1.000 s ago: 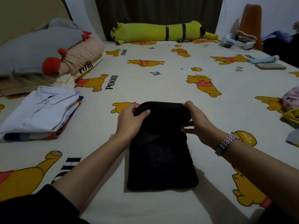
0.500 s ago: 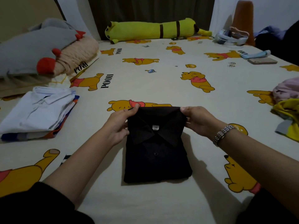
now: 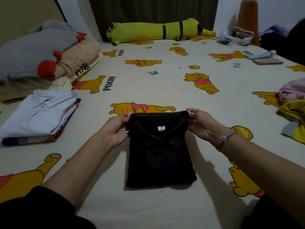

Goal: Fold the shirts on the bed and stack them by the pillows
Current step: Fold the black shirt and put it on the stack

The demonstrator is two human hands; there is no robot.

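While the folded black shirt lies flat mid-bed, the left hand and right hand each pinch a far corner by the collar. Folded stack sits left, near the pillows; unfolded clothes right.

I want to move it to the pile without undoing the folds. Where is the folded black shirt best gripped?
Probably by its two long side edges, one hand from each side, fingers slid under. The black shirt lies flat as a neat rectangle, collar up. The left hand and right hand pinch only the collar-end corners, so lifting there may let the lower part droop.
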